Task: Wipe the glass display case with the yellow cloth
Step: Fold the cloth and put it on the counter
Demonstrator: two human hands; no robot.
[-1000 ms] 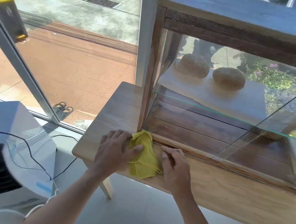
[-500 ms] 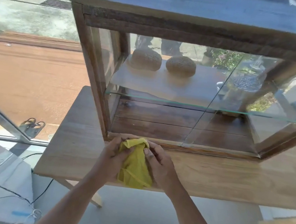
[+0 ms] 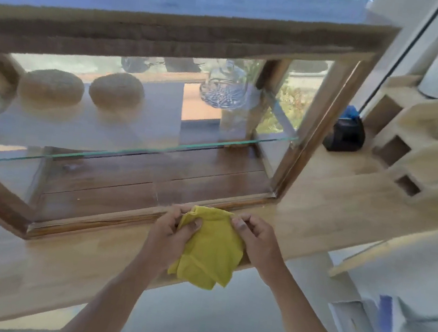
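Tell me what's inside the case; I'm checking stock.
On the case's glass shelf: two round loaves and a glass dish. The wood floor below looks bare.

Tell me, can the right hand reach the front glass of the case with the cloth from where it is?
Probably yes: the right hand pinches the yellow cloth just below the front glass, with nothing between them.

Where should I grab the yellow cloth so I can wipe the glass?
Grab the yellow cloth along its top edge, from the near side. It hangs limp, so bunch it. The left hand and right hand already pinch its top corners.
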